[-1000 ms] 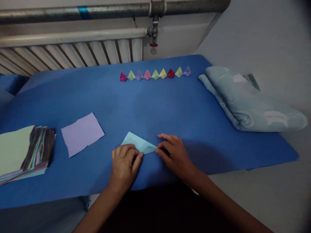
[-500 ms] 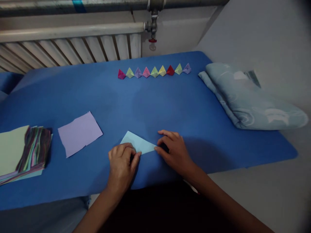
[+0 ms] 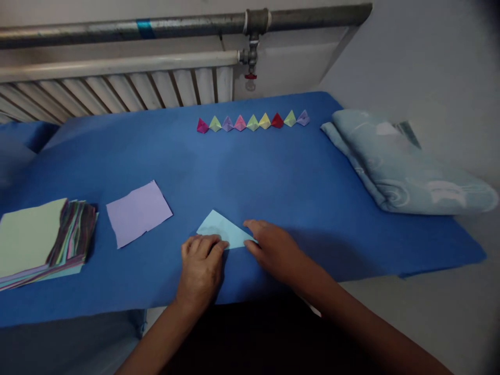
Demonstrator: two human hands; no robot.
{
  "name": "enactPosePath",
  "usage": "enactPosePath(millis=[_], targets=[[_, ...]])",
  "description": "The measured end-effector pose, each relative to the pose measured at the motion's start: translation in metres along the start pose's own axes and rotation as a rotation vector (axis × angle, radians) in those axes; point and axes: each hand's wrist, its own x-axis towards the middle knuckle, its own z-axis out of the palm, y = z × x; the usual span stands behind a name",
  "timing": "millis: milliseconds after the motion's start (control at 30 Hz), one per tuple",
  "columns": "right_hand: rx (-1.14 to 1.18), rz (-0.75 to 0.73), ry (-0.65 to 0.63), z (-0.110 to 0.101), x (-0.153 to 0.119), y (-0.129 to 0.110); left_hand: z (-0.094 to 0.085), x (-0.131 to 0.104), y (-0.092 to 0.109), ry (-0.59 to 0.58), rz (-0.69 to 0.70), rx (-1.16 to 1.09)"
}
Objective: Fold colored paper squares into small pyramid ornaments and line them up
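A light blue sheet of paper [image 3: 223,228], folded into a triangle, lies flat on the blue-covered table near its front edge. My left hand [image 3: 202,265] presses its curled fingers and thumb onto the lower left part of the paper. From the other side, my right hand [image 3: 273,252] grips around the right-hand corner, with its thumb at the bottom edge and its forefinger above. That corner is partly hidden by the fingers. To the left of my hands, a purple sheet of paper [image 3: 139,214] rests flat and unfolded.
At the left stands a stack of coloured paper [image 3: 33,237], pale green on top. A row of several small folded paper pieces [image 3: 253,123] runs along the back of the blue table [image 3: 128,151]. A folded grey-green blanket [image 3: 402,161] lies right; a radiator [image 3: 164,88] stands behind.
My right hand has slid leftward over the paper's right corner. The left hand stays on the lower edge, its fingers a little flatter. The whole view has shifted slightly.
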Motion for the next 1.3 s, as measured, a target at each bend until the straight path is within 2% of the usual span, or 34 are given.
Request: enactPosePath(millis=[233,367,500,733,800,900,1000,1100,1200,1300], targets=[[0.243,0.118,-0.085,-0.004,-0.010,0.003,-0.006,-0.004,0.004,-0.028,0.009,-0.034],[0.519,0.198,-0.046,-0.006,-0.013,0.000,-0.006,-0.003,0.004,-0.044,0.006,-0.035],[0.798,0.264,-0.064,-0.005,-0.010,0.000,-0.006,0.000,0.006,-0.041,0.019,-0.011],[0.991,0.299,-0.147,-0.007,-0.002,0.001,-0.003,0.002,0.006,0.024,0.091,0.085],[1.001,0.254,-0.087,-0.012,-0.006,0.002,-0.002,0.001,0.002,0.084,0.105,0.091],[0.944,0.036,0.061,-0.018,-0.016,0.006,-0.005,0.000,-0.002,0.155,0.107,0.059],[0.764,-0.217,0.142,-0.018,-0.019,0.007,-0.014,0.002,-0.001,0.143,0.125,-0.029],[0.614,-0.357,0.195,-0.016,-0.017,0.002,-0.027,0.005,0.007,0.097,0.133,-0.170],[0.664,-0.374,0.155,-0.024,-0.014,-0.011,-0.043,0.006,0.015,0.036,0.029,-0.375],[0.733,-0.187,0.063,-0.034,-0.010,-0.022,-0.052,0.006,0.020,-0.078,-0.172,-0.571]])
